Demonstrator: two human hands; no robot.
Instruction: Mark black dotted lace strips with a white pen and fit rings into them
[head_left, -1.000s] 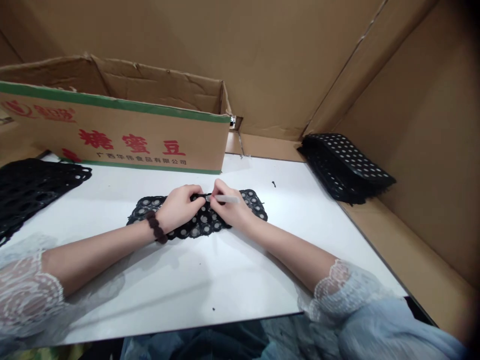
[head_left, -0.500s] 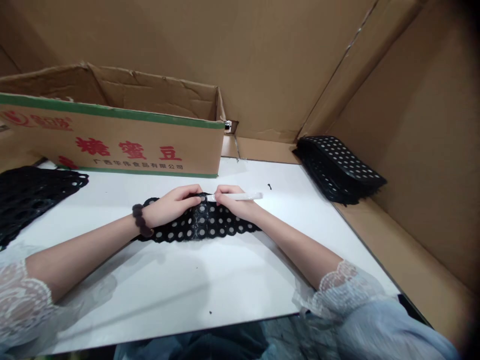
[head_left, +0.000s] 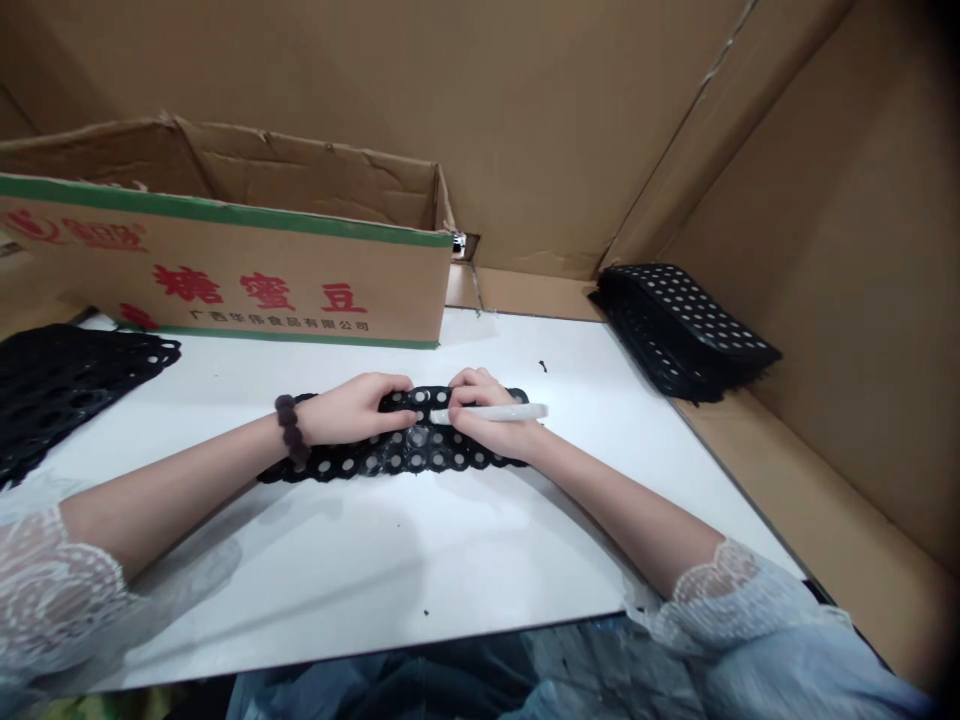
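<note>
A black strip of openwork fabric [head_left: 442, 458] with rows of round holes lies across the white table in front of me. My left hand [head_left: 358, 410] rests on its left half, with thumb and fingers closed on the cloth near the middle. In my right hand [head_left: 480, 430] is a slim white pen-like tool [head_left: 510, 411], held nearly level between thumb and fingers. Its tip points left and meets the fabric close to my left thumb. What kind of tip it has is too small to make out. A shiny, whitish band crosses the middle of the strip.
An open cardboard box [head_left: 292, 280] with green edges and red lettering stands behind my hands. More black openwork fabric [head_left: 67, 385] lies at the left. A folded dotted black stack [head_left: 690, 325] sits at the right by the cardboard wall [head_left: 840, 300]. A dark scrap [head_left: 543, 366] lies on the white table [head_left: 315, 600].
My right hand and the tool have come slightly toward me and to the right, down from the strip's far edge. My left hand has shifted a little right. More of the far edge shows.
</note>
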